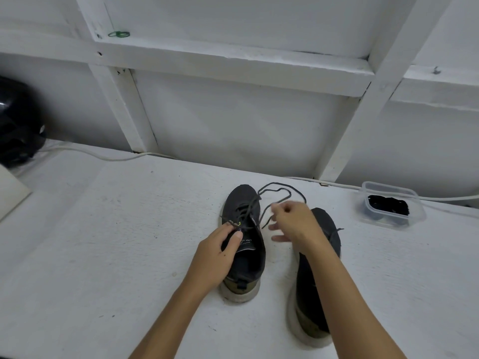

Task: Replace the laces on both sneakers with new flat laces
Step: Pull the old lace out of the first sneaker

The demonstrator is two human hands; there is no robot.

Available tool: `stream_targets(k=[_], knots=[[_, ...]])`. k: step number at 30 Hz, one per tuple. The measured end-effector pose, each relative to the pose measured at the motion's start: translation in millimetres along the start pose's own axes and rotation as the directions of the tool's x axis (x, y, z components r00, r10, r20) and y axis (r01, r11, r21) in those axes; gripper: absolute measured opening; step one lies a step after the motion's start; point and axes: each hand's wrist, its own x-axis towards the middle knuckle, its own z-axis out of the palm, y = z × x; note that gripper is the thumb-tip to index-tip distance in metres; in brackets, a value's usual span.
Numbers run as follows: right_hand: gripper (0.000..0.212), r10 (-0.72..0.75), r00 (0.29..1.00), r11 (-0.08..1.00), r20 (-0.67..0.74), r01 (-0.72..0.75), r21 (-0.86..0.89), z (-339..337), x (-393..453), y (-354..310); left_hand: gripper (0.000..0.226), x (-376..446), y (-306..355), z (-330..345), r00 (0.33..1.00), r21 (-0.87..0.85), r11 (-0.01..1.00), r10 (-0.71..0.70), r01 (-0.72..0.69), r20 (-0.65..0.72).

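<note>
Two dark grey sneakers with pale soles stand side by side on the white table, toes pointing away from me. My left hand [219, 248] grips the tongue and top eyelet edge of the left sneaker [246, 221]. Its old dark lace [278, 190] is undone and loops across the table beyond the toe. My right hand [293, 220] hovers between the shoes and pinches that lace between thumb and forefinger. My right forearm covers much of the right sneaker [309, 301], whose lace ends stick out at its right side.
A clear plastic tub [391, 207] holding black laces stands at the right, near the wall. A white cable [108, 156] runs along the table's back edge. A black helmet-like object [15, 120] and a pale board [11, 193] lie at the far left.
</note>
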Motion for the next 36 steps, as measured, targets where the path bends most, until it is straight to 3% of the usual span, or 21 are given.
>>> stream_targets(k=[2, 4, 6, 9, 10, 14, 16, 21, 24, 27, 31, 36], knots=[[0.034, 0.067, 0.974, 0.99, 0.215, -0.039, -0.134, 6, -6, 5, 0.023, 1, 0, 0, 1.0, 0.004, 1.0, 0.01, -0.01, -0.012], [0.028, 0.041, 0.965, 0.983, 0.26, 0.007, -0.182, 11, -5, 8, 0.023, 2, -1, -1, 1.0, 0.009, 1.0, 0.014, -0.014, -0.018], [0.02, -0.004, 0.986, 0.995, 0.165, 0.02, -0.099, 12, 0, 8, 0.03, 2, -3, -1, 1.0, 0.009, 1.0, 0.006, -0.006, -0.01], [0.016, 0.023, 0.994, 0.984, -0.106, -0.004, 0.176, 3, 9, 4, 0.045, 1, -3, 1, 1.0, 0.017, 1.0, -0.021, 0.022, -0.006], [0.018, 0.019, 0.991, 0.986, -0.13, 0.003, 0.169, 0, 9, 4, 0.047, 0, -4, 1, 1.0, 0.023, 1.0, -0.02, 0.02, -0.007], [0.031, 0.068, 0.981, 0.996, 0.182, -0.055, -0.074, 5, 0, 8, 0.048, 2, -4, 1, 1.0, 0.032, 0.999, -0.012, 0.012, -0.008], [0.034, 0.067, 0.968, 0.992, 0.244, -0.038, -0.119, 7, -2, 7, 0.047, 3, -4, 0, 1.0, 0.035, 0.999, -0.01, 0.01, -0.01], [0.014, 0.081, 0.994, 0.995, 0.078, -0.085, 0.054, 7, 0, 3, 0.049, 3, -4, 0, 1.0, 0.046, 0.999, -0.008, 0.008, -0.003], [0.015, 0.102, 0.995, 0.989, 0.012, -0.103, 0.106, 4, 0, 2, 0.049, 3, -3, 0, 1.0, 0.053, 0.998, -0.012, 0.012, -0.003], [0.027, 0.094, 0.995, 0.995, 0.041, -0.093, -0.025, 3, -5, -1, 0.046, 3, 0, -1, 1.0, 0.063, 0.998, -0.014, 0.013, 0.009], [0.047, 0.06, 0.986, 0.952, 0.155, -0.01, -0.306, 9, -21, -3, 0.025, 10, 6, -6, 0.999, 0.014, 1.0, -0.01, 0.01, -0.041], [0.036, -0.178, 0.98, 0.899, 0.092, 0.2, -0.39, 30, -47, 15, 0.014, 33, 13, -9, 0.988, 0.102, 0.993, -0.048, 0.063, -0.144]])
